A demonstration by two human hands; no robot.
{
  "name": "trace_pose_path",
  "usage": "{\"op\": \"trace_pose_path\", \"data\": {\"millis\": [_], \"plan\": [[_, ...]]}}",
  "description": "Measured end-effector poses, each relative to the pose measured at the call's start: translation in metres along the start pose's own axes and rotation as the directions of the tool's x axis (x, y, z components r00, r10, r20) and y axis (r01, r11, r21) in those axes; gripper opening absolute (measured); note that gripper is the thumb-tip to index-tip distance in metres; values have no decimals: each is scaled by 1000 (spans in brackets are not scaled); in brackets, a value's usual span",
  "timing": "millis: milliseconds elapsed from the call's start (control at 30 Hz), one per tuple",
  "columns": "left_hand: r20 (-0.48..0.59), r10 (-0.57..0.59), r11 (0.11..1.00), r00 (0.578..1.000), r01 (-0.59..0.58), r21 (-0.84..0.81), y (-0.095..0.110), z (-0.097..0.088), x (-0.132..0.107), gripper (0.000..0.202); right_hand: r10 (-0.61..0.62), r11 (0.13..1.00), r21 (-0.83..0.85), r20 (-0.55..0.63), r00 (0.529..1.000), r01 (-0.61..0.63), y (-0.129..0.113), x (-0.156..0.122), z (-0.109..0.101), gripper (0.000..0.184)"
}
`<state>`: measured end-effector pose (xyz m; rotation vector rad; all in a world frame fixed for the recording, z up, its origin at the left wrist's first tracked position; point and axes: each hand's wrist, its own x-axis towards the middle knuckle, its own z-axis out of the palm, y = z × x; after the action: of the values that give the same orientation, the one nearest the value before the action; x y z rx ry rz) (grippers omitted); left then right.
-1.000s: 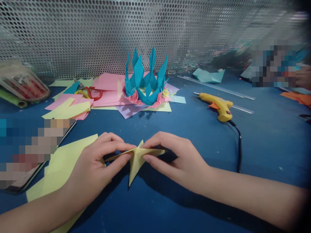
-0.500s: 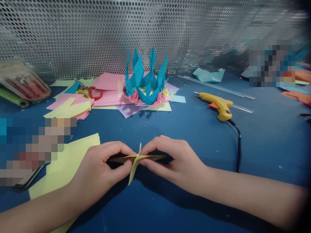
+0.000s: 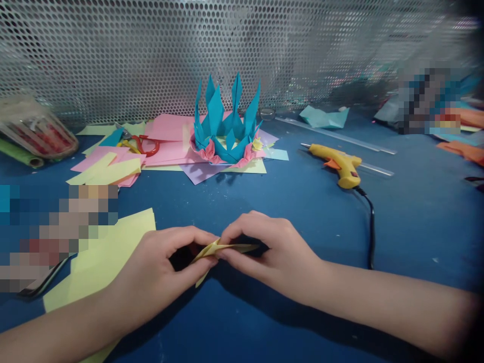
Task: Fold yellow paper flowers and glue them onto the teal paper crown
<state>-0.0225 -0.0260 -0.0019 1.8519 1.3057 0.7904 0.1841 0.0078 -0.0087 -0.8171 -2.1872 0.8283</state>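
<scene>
Between my two hands is a small folded piece of yellow paper (image 3: pixel 212 249), held just above the blue table (image 3: pixel 272 333). My left hand (image 3: pixel 166 257) pinches its left part with thumb and fingers, pressing the flaps together. At its middle and right part, my right hand (image 3: pixel 264 247) grips the paper between thumb and index finger, and a thin flap points right into the palm. Fingers hide much of the folds. Under and beside my left forearm lie yellow paper sheets (image 3: pixel 113 247).
A blue paper crown-like piece (image 3: pixel 215 113) with pink trim stands on coloured sheets. Right of it lie a yellow glue gun (image 3: pixel 335 160) with black cord and clear glue sticks (image 3: pixel 336 133). Red-handled scissors (image 3: pixel 149 145) and a clear jar (image 3: pixel 38 128) sit left. A perforated metal panel (image 3: pixel 151 55) rises behind.
The yellow paper's flaps stood apart in a cross shape; now the left-side flaps are pressed together under my left fingers. My right hand has hardly moved.
</scene>
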Motion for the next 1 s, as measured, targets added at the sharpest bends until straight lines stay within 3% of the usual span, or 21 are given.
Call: {"op": "trace_pose_path", "data": {"millis": [200,433,500,633,1000], "plan": [[-27,13,999,1000,-12,49,-2,-1,-4,15,-44,999,-1,-67,997,44,1,3,-2,8],[16,-62,998,998,62,-21,1,-3,-1,15,223,948,216,76,972,-234,-3,3,-2,17],[16,-69,997,997,69,-35,1,-2,0,19,220,946,230,63,974,-229,-3,3,-1,19],[-11,-65,998,998,65,-16,0,-2,1,8,213,937,268,72,974,-224,-3,4,-2,18],[-45,-47,999,998,48,15,0,-3,0,15,217,938,257,91,972,-233,-1,6,-2,11]]}}
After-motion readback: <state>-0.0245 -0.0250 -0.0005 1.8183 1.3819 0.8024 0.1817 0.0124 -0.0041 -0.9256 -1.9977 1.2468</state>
